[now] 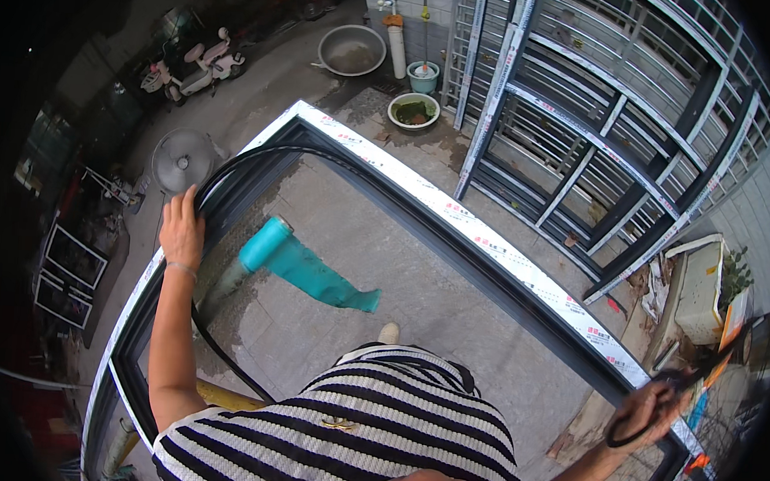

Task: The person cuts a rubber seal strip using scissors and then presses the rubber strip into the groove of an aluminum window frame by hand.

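Observation:
A large window frame (466, 217), dark with white printed protective film on its outer faces, surrounds me at waist height. My left hand (181, 228) is at its left side, fingers closed on a long black rubber strip (298, 150). From there the strip arcs along the frame's far corner, and another length (219, 351) hangs down inside the frame toward my body. Over the frame's right corner, my right hand (652, 411) grips a pair of scissors (627, 430) with dark loop handles, their blades pointing away to the right.
Inside the frame, a partly unrolled teal roll (270, 244) lies below. Metal frames and grilles (577, 120) lean on the far right wall. A fan (183, 162), a pink scooter (197, 66), a metal basin (352, 51) and a foam box (700, 286) stand around.

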Available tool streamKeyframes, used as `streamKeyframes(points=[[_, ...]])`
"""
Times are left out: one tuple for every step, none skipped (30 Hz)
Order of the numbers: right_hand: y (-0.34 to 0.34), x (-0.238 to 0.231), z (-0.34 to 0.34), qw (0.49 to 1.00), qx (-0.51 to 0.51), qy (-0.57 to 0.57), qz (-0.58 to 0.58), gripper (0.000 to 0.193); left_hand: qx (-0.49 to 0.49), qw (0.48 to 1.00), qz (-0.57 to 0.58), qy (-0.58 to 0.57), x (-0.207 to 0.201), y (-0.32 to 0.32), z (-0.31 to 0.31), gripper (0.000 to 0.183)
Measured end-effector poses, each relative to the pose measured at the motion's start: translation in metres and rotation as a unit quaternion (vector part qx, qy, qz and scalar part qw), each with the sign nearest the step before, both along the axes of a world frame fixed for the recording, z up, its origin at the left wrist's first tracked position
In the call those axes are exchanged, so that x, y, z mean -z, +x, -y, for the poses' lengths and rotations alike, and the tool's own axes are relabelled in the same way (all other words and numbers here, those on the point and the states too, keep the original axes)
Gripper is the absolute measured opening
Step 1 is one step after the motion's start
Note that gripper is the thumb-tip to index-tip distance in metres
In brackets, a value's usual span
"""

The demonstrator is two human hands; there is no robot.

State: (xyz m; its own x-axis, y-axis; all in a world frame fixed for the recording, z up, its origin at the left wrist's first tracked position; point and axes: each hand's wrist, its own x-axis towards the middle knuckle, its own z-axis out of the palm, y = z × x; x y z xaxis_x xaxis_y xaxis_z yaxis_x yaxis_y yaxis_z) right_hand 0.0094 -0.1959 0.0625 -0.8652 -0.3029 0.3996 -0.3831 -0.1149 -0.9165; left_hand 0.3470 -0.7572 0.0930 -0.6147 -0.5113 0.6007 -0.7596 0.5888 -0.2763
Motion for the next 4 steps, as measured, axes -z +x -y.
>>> streamKeyframes(points=[[0.0, 0.001, 0.018, 0.999, -0.033, -0.021, 0.014, 0.057, 0.042, 0.999, 0.006, -0.006, -0.004, -0.019, 0.005, 0.058], [0.0, 0.001, 0.035, 0.998, -0.055, -0.033, 0.026, 0.058, 0.069, 0.997, 0.028, 0.013, -0.007, -0.036, 0.012, 0.057], [0.0, 0.004, 0.052, 0.996, -0.073, -0.039, 0.033, 0.059, 0.094, 0.995, 0.036, 0.018, -0.009, -0.053, 0.024, 0.055], [-0.001, 0.003, 0.063, 0.996, -0.079, -0.036, 0.032, 0.059, 0.111, 0.992, 0.045, 0.03, -0.009, -0.069, 0.031, 0.058]])
